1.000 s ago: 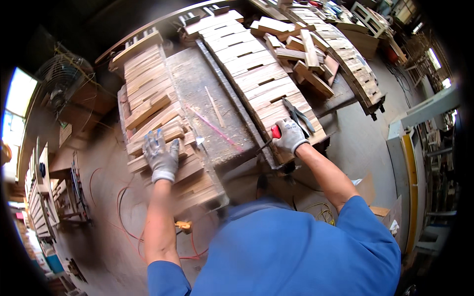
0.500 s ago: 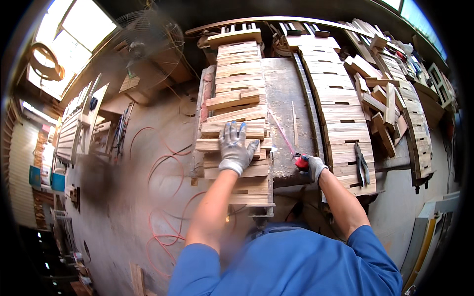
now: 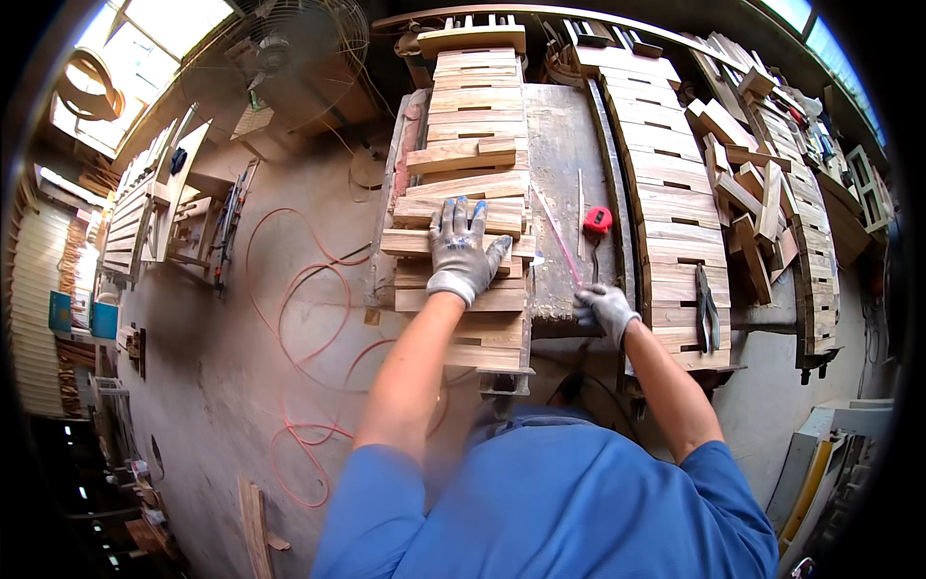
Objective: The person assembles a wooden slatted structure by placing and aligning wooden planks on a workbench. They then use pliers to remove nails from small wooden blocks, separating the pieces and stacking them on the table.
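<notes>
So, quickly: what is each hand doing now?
Left hand: open, flat on the slats.
Right hand: closed on a pencil, it seems.

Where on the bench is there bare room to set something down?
The grey bench top is bare between the left slat stack and the long slatted panel, above the red tape measure. Lower down, the stick and right hand crowd it.

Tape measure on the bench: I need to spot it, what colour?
Red tape measure, clearest in the head view.
</notes>
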Demonstrator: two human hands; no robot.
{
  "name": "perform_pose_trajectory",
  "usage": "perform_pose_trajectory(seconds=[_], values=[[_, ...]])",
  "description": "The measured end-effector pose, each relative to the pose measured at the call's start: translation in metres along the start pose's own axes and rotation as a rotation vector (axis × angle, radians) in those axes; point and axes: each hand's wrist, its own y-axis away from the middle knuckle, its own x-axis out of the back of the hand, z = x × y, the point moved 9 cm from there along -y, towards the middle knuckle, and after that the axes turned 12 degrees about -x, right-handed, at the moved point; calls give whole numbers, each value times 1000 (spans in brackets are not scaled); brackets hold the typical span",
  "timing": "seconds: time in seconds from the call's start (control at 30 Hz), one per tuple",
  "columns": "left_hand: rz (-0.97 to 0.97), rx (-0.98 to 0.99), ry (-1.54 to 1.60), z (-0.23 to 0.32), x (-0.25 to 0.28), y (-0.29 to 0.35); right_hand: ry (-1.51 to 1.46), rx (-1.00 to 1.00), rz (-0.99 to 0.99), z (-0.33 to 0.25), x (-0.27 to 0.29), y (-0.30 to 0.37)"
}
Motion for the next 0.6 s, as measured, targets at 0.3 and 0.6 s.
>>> perform_pose_trajectory(seconds=[0.3, 0.6], values=[[-105, -18, -39, -5, -7, 1, 433, 221, 110, 15, -3, 111], [-52, -205, 47, 70, 21, 17, 545, 383, 284, 1, 9, 168]])
